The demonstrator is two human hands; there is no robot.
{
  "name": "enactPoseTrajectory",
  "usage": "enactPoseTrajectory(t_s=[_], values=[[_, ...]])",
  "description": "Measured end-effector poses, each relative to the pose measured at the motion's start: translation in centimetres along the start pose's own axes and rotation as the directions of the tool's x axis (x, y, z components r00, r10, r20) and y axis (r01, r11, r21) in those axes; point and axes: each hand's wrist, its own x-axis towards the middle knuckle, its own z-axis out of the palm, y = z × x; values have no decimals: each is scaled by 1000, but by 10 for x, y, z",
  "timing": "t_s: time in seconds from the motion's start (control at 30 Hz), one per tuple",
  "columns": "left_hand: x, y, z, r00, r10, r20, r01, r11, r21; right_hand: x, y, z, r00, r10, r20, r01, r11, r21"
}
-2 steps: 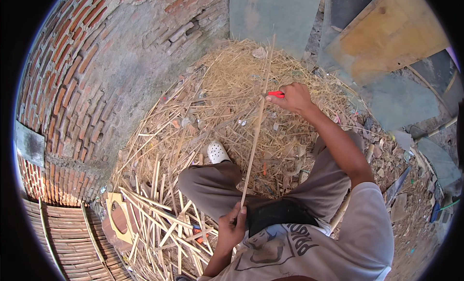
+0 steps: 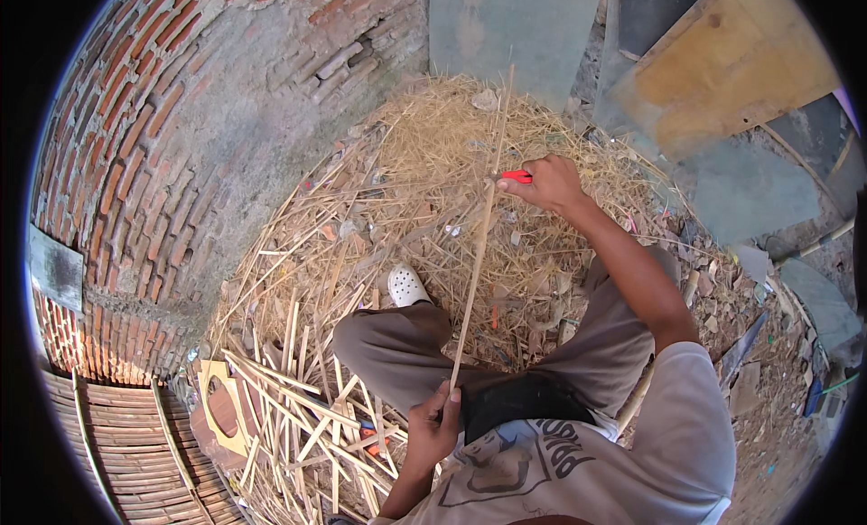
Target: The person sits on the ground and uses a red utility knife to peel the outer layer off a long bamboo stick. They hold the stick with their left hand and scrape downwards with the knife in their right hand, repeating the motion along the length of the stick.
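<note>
A long, thin bamboo strip [image 2: 474, 295] runs from my lap up and away over the ground, slanting slightly right. Its near end is pinched between the thumb and fingers of my left hand [image 2: 433, 427], close to my waist. Farther out, my right hand [image 2: 551, 182] is closed round a red-handled knife [image 2: 517, 176]. The knife's working end meets the strip well beyond my knees; the blade is too small to make out clearly. The strip's far tip extends past the knife over the straw.
Pale split bamboo strips [image 2: 312, 426] lie heaped at my left, beside a yellowish board with a round hole [image 2: 221, 407]. Straw shavings [image 2: 424, 145] cover the ground ahead. A brick wall [image 2: 135, 164] rises at left; grey sheets [image 2: 515, 37] and a tan board [image 2: 722, 64] lie beyond.
</note>
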Motion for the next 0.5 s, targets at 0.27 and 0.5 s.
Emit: enactPoseTrajectory(t_s=[0.27, 0.5], values=[[-43, -7, -25, 993, -45, 105, 33, 993, 111, 43, 65, -32, 944, 327, -37, -328, 944, -22], [-72, -46, -82, 989, -23, 146, 24, 1000, -4, 47, 157, -30, 733, 677, -60, -674, 736, 70]])
